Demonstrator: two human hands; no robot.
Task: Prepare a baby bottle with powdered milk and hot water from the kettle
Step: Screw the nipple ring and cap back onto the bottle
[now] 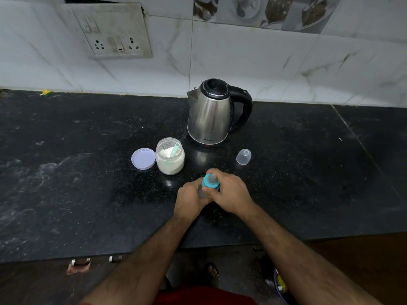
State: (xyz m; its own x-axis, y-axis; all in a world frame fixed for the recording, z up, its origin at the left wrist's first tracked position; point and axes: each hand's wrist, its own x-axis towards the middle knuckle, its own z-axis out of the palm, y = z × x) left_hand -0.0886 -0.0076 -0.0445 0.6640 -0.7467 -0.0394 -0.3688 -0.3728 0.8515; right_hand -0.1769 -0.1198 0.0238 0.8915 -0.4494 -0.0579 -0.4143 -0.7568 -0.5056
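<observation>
Both hands hold a baby bottle [210, 183] at the centre of the black tabletop [77, 183]: left hand [190, 200] grip clamped round its body, right hand [229, 191] grip clamped on the blue collar. Kettle [211, 115] at twelve o'clock, open powder jar [170, 158] at ten, clear cap [243, 156] at one.

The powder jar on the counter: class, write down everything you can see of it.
The powder jar is a small, rounded, clear container, glass or plastic by its look, standing upright and open on the black counter, in front of the kettle. White powder fills much of it, and a pale green scoop leans inside. Its lilac lid lies right beside it. No hand touches it.
</observation>
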